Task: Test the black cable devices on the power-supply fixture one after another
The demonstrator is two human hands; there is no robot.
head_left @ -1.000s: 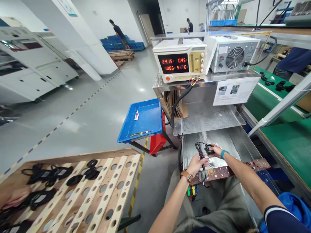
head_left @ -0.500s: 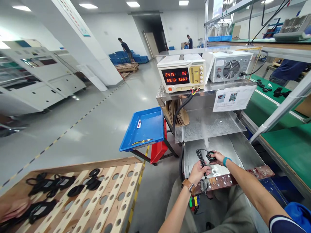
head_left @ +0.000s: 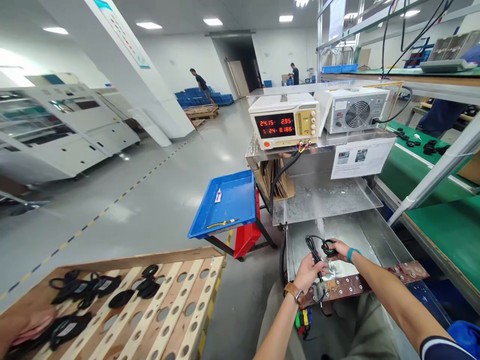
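My left hand is closed around a bundled black cable, just above the front edge of a shiny metal basin. Pinched in my right hand is a small round black device with a greenish face, joined to the cable and held over the basin. Along the basin's front edge runs a reddish-brown strip with several metal studs. Near my left wrist a grey clip-like piece sits on the strip, its details unclear. Colored connectors hang below.
A power supply with lit red digits stands on the metal shelf beyond the basin. Left of it is a blue tray with yellow-handled pliers. A wooden rack holds black devices, with another person's hand at its left.
The view has shifted slightly, so the scene sits lower and further right. The power supply's red digits read differently. Both hands keep their hold on the cable and the round device.
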